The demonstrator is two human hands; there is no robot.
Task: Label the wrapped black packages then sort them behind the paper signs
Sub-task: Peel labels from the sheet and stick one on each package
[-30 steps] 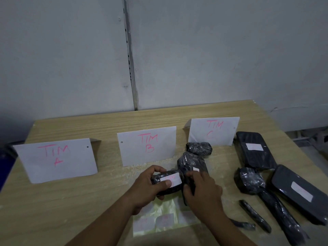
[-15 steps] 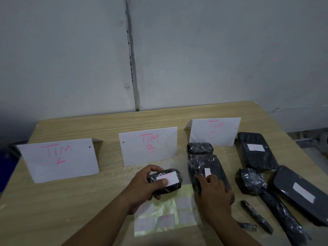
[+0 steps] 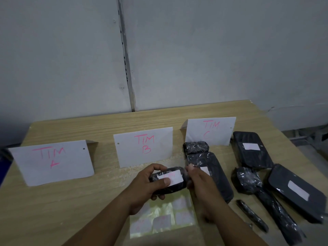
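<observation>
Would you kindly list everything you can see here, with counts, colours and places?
table: one, light wood, foreground.
wall: one, grey, behind it.
paper signs: three, white with pink lettering, standing in a row.
wrapped black packages: six, black, table's right half; three show white labels.
held package: one, black, white label, centre front.
label sheet: one, pale yellow, near edge, centre.
left hand: one, grips held package, thumb on label.
right hand: one, holds its right end.
</observation>
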